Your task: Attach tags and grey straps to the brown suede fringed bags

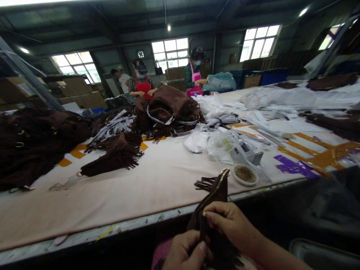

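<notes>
A dark brown fringed bag [222, 191] with a gold zipper and a ring at its tip lies across the table's front edge. My left hand [187, 250] grips its lower part, the thumb pressed against the fingers. Just above and to the right, my right hand [229, 221] pinches the bag's edge between thumb and forefinger. The part of the bag below my hands is dark and partly hidden. Beyond its tip stands a round white bowl [245, 175] with brownish contents.
Brown bags are heaped at the left [42, 138] and centre back [174, 101]; a single one [112, 157] lies nearer. Plastic bags [222, 140], a grey box [249, 153] and tape strips [295, 165] are on the right. Two people in aprons stand across the table.
</notes>
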### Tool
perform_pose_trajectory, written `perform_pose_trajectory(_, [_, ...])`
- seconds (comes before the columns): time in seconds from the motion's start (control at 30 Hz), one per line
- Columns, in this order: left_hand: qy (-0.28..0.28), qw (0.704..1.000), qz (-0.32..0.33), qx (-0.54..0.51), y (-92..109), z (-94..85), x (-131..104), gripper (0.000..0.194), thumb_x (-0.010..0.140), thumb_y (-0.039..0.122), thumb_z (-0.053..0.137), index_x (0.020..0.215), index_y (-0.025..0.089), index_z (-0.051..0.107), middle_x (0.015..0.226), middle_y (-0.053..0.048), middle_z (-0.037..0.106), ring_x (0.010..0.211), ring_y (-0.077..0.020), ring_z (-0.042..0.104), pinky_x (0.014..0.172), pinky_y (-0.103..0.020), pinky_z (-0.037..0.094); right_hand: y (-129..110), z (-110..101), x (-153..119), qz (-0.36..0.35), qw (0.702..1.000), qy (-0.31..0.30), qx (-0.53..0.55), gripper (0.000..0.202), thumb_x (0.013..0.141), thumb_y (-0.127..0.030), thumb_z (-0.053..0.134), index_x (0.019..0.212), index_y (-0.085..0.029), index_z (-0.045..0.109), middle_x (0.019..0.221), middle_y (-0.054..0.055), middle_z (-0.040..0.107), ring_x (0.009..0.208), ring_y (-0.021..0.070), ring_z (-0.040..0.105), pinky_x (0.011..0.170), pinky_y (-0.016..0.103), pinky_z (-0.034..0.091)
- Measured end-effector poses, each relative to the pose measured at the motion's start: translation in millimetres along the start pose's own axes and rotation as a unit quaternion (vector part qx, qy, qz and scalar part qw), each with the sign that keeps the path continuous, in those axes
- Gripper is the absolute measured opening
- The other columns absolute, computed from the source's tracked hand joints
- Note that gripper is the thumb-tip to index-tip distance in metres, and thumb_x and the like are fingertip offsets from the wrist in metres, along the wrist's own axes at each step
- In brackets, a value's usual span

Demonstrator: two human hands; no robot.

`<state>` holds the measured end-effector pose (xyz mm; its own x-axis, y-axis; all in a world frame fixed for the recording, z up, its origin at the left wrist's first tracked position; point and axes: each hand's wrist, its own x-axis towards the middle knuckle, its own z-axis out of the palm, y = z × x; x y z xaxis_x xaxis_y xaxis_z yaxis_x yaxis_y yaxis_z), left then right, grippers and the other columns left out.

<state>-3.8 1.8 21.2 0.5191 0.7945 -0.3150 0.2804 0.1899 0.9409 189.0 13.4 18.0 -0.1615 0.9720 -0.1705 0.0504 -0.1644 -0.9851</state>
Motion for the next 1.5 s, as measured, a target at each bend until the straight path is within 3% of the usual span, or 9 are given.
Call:
perform_pose_trajectory(0.2, [0.012,0.999,0.033,0.004,21.0,2.1,7.3,0.051,0.091,0.061,0.046,0.077,0.015,0.063,0.064,-0.005,0.062,0.060,-0.0156,0.053,0.063,-0.026,0.043,-4.4,-0.2,-1.0,-0.056,0.997,0.007,-0.050,0.023,0.087,-0.036,0.066,0.078,-0.016,0.074,0.079,0.004,0.071,0.078,0.0187,0.063,0.074,0.029,0.048])
perform_pose_trajectory(0.47, [0.091,0.995,0.008,0.043,20.4,8.4,8.5,0.041,0.089,0.047,0.045,0.060,0.018,0.053,0.048,-0.002,0.055,0.049,-0.0132,0.047,0.053,-0.024,0.039,-4.3,-3.2,-5.7,-0.105,0.987,-0.048,-0.110,0.031,0.094,-0.037,0.058,0.079,-0.016,0.073,0.079,0.005,0.068,0.076,0.0173,0.062,0.069,0.028,0.047])
perform_pose_trajectory(0.67, [0.103,0.994,-0.008,0.037,23.0,10.2,5.2,0.037,0.084,0.045,0.048,0.058,0.018,0.051,0.049,0.000,0.051,0.047,-0.0123,0.046,0.047,-0.023,0.034,-1.2,-1.6,-5.6,-0.204,0.949,-0.001,-0.242,0.019,0.092,-0.019,0.057,0.078,-0.017,0.070,0.075,0.003,0.066,0.070,0.0136,0.062,0.064,0.023,0.046])
perform_pose_trajectory(0.77, [0.108,0.993,0.000,0.040,23.6,10.2,5.2,0.038,0.084,0.045,0.049,0.058,0.018,0.051,0.049,0.001,0.050,0.046,-0.0117,0.045,0.046,-0.022,0.033,2.3,-0.2,-7.3,-0.288,0.902,0.017,-0.322,0.021,0.093,-0.014,0.051,0.080,-0.016,0.067,0.073,0.004,0.063,0.067,0.0142,0.058,0.061,0.025,0.044])
perform_pose_trajectory(0.93, [0.121,0.993,-0.020,0.001,21.7,11.6,5.7,0.038,0.084,0.048,0.056,0.061,0.018,0.054,0.049,0.002,0.049,0.046,-0.0118,0.046,0.044,-0.021,0.032,7.6,1.9,-16.4,-0.460,0.740,0.031,-0.490,0.021,0.096,-0.010,0.045,0.092,-0.013,0.066,0.073,0.007,0.062,0.067,0.0198,0.052,0.061,0.034,0.038])
perform_pose_trajectory(1.0, [0.119,0.993,-0.024,-0.005,22.3,12.1,5.0,0.038,0.083,0.048,0.058,0.060,0.017,0.054,0.049,0.002,0.049,0.046,-0.0119,0.046,0.044,-0.021,0.032,11.5,2.1,-19.1,-0.477,0.713,0.035,-0.513,0.021,0.095,-0.009,0.044,0.096,-0.012,0.065,0.074,0.007,0.062,0.067,0.0206,0.050,0.061,0.035,0.036])
perform_pose_trajectory(1.27, [0.116,0.992,-0.043,-0.032,22.7,12.2,2.7,0.039,0.084,0.050,0.057,0.065,0.017,0.057,0.050,0.001,0.052,0.047,-0.0130,0.048,0.045,-0.022,0.034,21.0,6.4,-22.4,-0.475,0.764,-0.007,-0.436,0.019,0.095,-0.009,0.044,0.093,-0.014,0.062,0.073,0.005,0.058,0.065,0.0187,0.047,0.057,0.034,0.033])
perform_pose_trajectory(1.43, [0.123,0.991,-0.041,-0.043,21.2,10.3,1.4,0.042,0.086,0.054,0.053,0.067,0.017,0.057,0.046,0.001,0.052,0.046,-0.0123,0.045,0.048,-0.023,0.033,15.4,6.1,-23.8,-0.360,0.890,0.035,-0.276,0.014,0.096,-0.012,0.050,0.089,-0.019,0.060,0.076,0.001,0.058,0.068,0.0131,0.055,0.059,0.026,0.043])
perform_pose_trajectory(1.5, [0.130,0.990,-0.043,-0.045,20.9,9.7,0.6,0.041,0.087,0.053,0.052,0.070,0.017,0.059,0.047,0.000,0.052,0.047,-0.0126,0.045,0.049,-0.023,0.033,13.2,3.7,-22.5,-0.315,0.918,0.079,-0.226,0.014,0.096,-0.014,0.051,0.087,-0.020,0.060,0.077,0.000,0.059,0.070,0.0121,0.057,0.062,0.024,0.046])
